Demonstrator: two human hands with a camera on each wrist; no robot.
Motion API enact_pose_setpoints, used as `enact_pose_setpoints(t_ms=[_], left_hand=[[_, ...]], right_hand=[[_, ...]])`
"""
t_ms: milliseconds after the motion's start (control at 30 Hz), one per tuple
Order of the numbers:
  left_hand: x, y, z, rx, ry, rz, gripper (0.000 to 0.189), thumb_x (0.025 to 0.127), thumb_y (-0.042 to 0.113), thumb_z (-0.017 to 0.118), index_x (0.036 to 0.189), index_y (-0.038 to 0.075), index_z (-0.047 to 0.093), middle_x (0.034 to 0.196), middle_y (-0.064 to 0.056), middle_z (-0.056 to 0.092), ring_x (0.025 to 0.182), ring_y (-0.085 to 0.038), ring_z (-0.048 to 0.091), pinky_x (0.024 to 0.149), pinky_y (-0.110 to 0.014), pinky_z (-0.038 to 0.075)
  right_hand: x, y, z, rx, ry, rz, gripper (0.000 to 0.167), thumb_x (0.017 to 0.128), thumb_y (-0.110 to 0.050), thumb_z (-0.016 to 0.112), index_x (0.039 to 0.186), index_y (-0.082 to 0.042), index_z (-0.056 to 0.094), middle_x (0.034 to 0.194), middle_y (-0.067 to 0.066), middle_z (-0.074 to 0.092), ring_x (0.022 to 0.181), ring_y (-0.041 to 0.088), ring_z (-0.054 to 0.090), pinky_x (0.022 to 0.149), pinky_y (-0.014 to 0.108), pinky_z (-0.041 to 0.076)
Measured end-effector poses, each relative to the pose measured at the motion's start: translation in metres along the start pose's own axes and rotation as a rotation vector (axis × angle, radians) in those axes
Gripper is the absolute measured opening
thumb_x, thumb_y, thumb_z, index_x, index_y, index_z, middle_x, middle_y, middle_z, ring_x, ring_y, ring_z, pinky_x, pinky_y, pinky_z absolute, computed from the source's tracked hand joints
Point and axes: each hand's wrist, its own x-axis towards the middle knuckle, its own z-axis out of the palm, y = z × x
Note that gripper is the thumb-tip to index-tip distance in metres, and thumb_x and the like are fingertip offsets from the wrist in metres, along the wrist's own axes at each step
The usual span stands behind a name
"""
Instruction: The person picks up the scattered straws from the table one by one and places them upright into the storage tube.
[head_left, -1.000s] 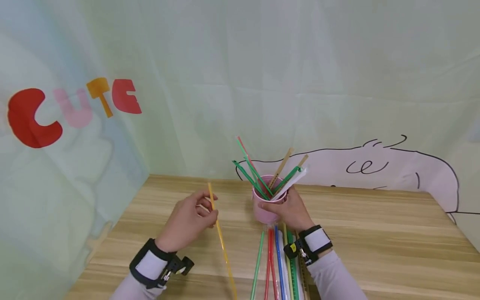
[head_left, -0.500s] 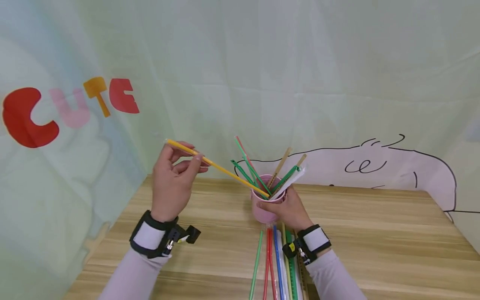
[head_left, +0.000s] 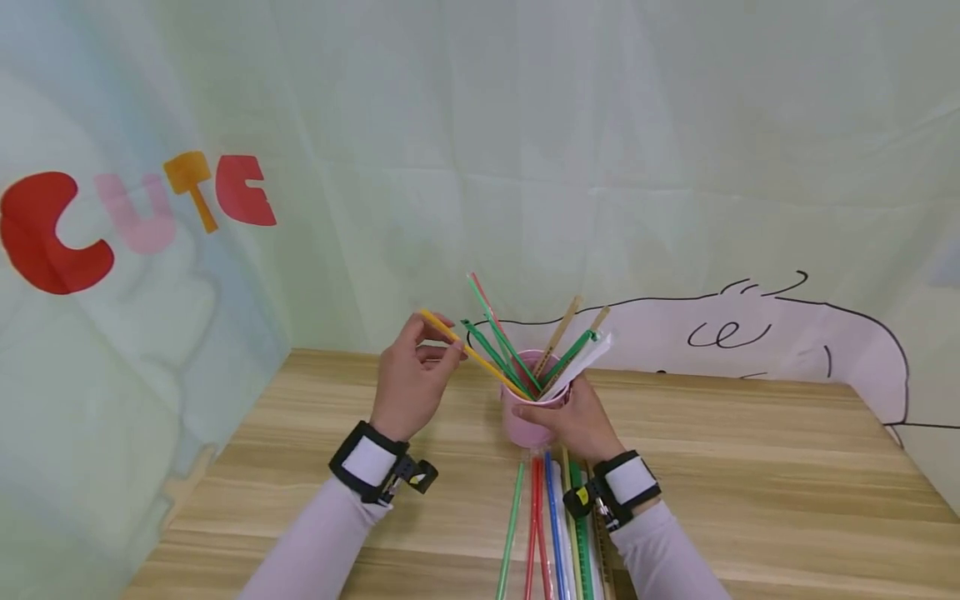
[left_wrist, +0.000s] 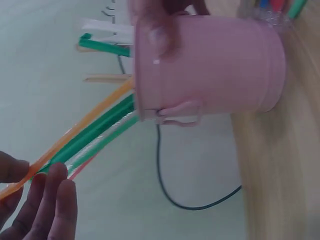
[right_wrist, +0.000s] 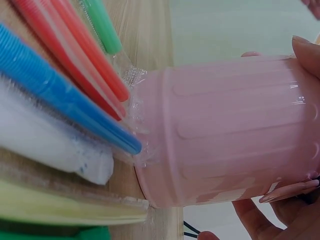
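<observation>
Between thumb and fingers, my left hand pinches an orange-yellow straw near its upper end. The straw slants down to the right, its lower end inside the mouth of a pink bucket. My right hand grips that bucket by its right side near the rim, thumb across the front. Green, brown and white-wrapped straws lean out of the bucket; one green straw runs beside the orange one in the left wrist view. The lower ends inside the bucket are hidden.
In front of the bucket lies a row of wrapped straws on the wooden table: a green straw, red ones, a blue straw, white, yellow and brown ones. A printed curtain hangs behind the table.
My left hand has risen and moved right toward the bucket, swinging the orange-yellow straw's lower end from the table side into the bucket's mouth. My right hand keeps its hold on the bucket.
</observation>
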Motion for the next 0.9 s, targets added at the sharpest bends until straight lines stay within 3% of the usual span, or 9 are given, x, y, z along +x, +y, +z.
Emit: enact_pose_setpoints(t_ms=[233, 433, 533, 667, 767, 900], left_hand=[[0.001, -0.014, 0.022, 0.103, -0.046, -0.027, 0.026, 0.097, 0.014, 0.073, 0.118, 0.008, 0.059, 0.106, -0.010, 0.070, 0.092, -0.023, 0.076, 0.082, -0.037, 0.064], [-0.001, -0.022, 0.033, 0.122, -0.111, -0.090, 0.025, 0.098, 0.021, 0.073, 0.117, 0.010, 0.061, 0.105, -0.008, 0.071, 0.095, -0.022, 0.074, 0.084, -0.038, 0.063], [-0.004, -0.028, 0.035, 0.094, -0.173, -0.123, 0.034, 0.096, 0.022, 0.074, 0.123, 0.008, 0.059, 0.111, -0.008, 0.069, 0.103, -0.023, 0.070, 0.088, -0.038, 0.062], [-0.010, -0.037, 0.037, 0.070, -0.273, -0.157, 0.046, 0.092, 0.011, 0.071, 0.133, 0.003, 0.052, 0.125, -0.011, 0.062, 0.120, -0.029, 0.062, 0.098, -0.045, 0.058], [-0.013, -0.042, 0.042, 0.092, -0.348, -0.140, 0.061, 0.087, 0.009, 0.073, 0.142, 0.000, 0.048, 0.138, -0.016, 0.056, 0.132, -0.036, 0.054, 0.108, -0.051, 0.051], [-0.017, -0.047, 0.052, 0.141, -0.445, -0.102, 0.086, 0.082, 0.020, 0.083, 0.155, 0.004, 0.038, 0.155, -0.017, 0.046, 0.147, -0.036, 0.042, 0.121, -0.055, 0.038]], right_hand=[[-0.001, -0.002, 0.000, -0.034, 0.017, 0.060, 0.082, 0.081, -0.018, 0.090, 0.150, -0.015, 0.046, 0.142, 0.005, 0.062, 0.132, 0.025, 0.059, 0.112, 0.051, 0.047], [-0.002, -0.001, 0.000, -0.046, 0.030, 0.098, 0.084, 0.081, -0.021, 0.090, 0.150, -0.019, 0.042, 0.145, 0.006, 0.058, 0.134, 0.027, 0.057, 0.112, 0.052, 0.047], [-0.003, -0.001, 0.000, -0.048, 0.026, 0.097, 0.085, 0.080, -0.021, 0.091, 0.150, -0.020, 0.042, 0.146, 0.006, 0.057, 0.135, 0.027, 0.056, 0.112, 0.052, 0.047], [-0.003, -0.002, 0.000, -0.055, 0.020, 0.101, 0.087, 0.080, -0.022, 0.091, 0.151, -0.020, 0.041, 0.147, 0.006, 0.057, 0.137, 0.027, 0.055, 0.113, 0.053, 0.046], [-0.003, -0.002, 0.000, -0.060, 0.022, 0.101, 0.086, 0.080, -0.022, 0.091, 0.150, -0.020, 0.041, 0.147, 0.006, 0.057, 0.137, 0.027, 0.055, 0.113, 0.053, 0.046], [-0.004, -0.001, -0.001, -0.063, 0.026, 0.097, 0.085, 0.081, -0.020, 0.090, 0.150, -0.019, 0.041, 0.147, 0.006, 0.057, 0.137, 0.027, 0.055, 0.113, 0.052, 0.046]])
